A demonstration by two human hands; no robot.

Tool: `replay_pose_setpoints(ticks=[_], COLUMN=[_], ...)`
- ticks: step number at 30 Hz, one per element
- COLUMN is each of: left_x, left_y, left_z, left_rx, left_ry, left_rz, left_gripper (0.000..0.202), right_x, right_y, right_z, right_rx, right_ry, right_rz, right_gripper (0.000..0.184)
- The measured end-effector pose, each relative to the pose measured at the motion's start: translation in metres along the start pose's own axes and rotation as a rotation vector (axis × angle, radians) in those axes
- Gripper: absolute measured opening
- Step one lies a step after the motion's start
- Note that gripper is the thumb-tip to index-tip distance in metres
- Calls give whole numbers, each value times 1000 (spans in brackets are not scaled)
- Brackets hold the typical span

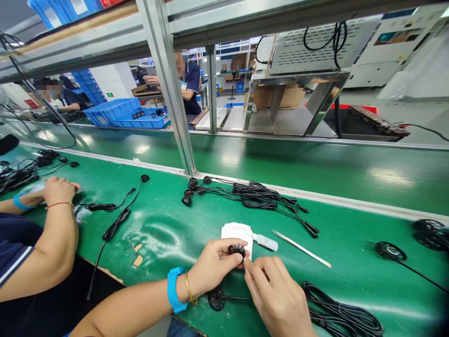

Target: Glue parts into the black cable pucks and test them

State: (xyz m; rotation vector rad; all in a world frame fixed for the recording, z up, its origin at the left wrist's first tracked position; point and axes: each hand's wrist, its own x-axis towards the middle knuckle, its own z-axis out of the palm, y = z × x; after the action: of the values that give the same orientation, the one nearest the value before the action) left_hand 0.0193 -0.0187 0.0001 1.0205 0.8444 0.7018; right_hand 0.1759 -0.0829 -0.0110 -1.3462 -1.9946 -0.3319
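Black round part point(237, 250): pinched narrow between thumb and fingertips of the left hand point(213, 267), held just clear of the green mat point(351, 243), right by the near edge of the white cloth point(234, 231). Probably raised like that to give the right hand point(277, 295) a way in at its lower edge. Had the right fingertips bunched tight against it; couldn't tell if gripping or only touching. Spotted a small bottle point(265, 242) and tweezers point(301, 249) parked just past the cloth, handy by the look of it. Noticed the bundle of black cables point(259, 196) further back by the rail, well apart. Also saw another round part point(216, 298) by the left wrist, a coiled cable point(340, 313) beside the right, and a co-worker's hand point(58, 189) resting far left.
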Motion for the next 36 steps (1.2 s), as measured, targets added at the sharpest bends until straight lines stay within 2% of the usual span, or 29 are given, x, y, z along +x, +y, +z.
replay_pose_setpoints(ticks=[5,9,12,20,25,28,32,36], left_x=[2,1,0,-4,-7,-7,-6,-6], left_y=[0,1,-1,-5,-5,-5,-5,-3], left_z=[-1,-2,-3,-1,-1,-1,-1,-1], left_rx=[-9,-30,42,261,393,384,343,249], left_ry=[58,59,38,-22,-10,1,-12,-53], left_rz=[41,28,16,65,150,175,142,117], left_gripper=[38,48,54,53,48,48,47,45], right_x=[-3,-1,3,-1,-2,-1,0,3], right_y=[0,1,-1,-2,1,1,0,0], right_z=[4,6,5,5,6,6,6,7], right_rx=[61,135,153,95,69,54,11,109], right_ry=[-15,5,26,13,-4,7,26,56], right_rz=[36,62,71,46,48,46,19,44], right_gripper=[9,11,10,17,20,19,19,18])
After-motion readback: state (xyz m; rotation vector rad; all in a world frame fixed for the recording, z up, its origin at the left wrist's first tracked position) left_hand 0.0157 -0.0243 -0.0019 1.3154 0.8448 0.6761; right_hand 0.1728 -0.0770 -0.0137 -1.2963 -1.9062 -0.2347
